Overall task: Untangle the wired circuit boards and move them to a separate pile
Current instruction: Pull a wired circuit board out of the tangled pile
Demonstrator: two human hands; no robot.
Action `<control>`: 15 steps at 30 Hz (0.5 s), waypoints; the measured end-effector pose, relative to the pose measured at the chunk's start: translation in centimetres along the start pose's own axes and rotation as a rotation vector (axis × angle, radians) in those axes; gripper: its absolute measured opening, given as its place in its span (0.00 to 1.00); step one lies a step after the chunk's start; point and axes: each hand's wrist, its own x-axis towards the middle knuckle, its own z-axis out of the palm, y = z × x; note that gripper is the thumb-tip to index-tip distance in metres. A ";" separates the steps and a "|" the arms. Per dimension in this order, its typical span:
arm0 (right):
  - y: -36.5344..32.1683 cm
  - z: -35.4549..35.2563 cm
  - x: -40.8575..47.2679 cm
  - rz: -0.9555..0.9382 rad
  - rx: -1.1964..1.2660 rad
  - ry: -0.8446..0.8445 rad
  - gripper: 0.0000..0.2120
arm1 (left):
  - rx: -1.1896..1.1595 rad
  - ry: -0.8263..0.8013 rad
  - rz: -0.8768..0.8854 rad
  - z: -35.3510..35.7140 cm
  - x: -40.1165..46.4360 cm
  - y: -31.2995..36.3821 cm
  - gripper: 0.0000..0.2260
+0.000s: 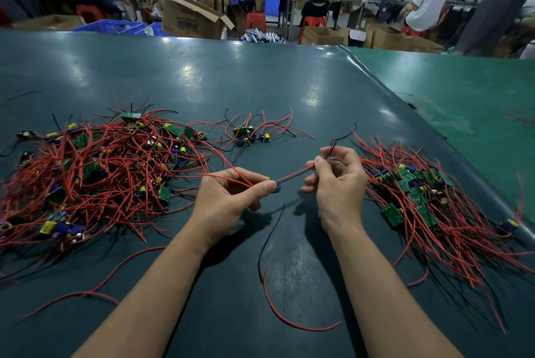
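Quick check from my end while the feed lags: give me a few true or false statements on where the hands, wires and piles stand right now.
1. The left hand pinches a small board at its fingertips. True.
2. The right hand is flat on the table. False: it is raised, pinching the wires that run from the board.
3. The bigger tangled pile lies on the left. True.
4. The right pile holds only black wires. False: mostly red wires, with green boards among them.
5. A small cluster sits beyond the hands, apart from both piles. True.
6. Both hands grip the same wired board. True.
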 end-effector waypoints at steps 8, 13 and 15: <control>-0.2 -0.2 -0.1 -0.036 -0.015 -0.002 0.07 | -0.025 0.028 0.017 0.1 0.1 -0.2 0.13; -0.4 -0.1 -0.2 -0.047 -0.042 0.035 0.06 | -0.009 0.017 0.022 -0.2 0.0 -0.3 0.13; -0.5 -0.1 -0.1 -0.034 -0.012 0.024 0.05 | -0.020 0.026 0.023 -0.2 0.0 -0.2 0.12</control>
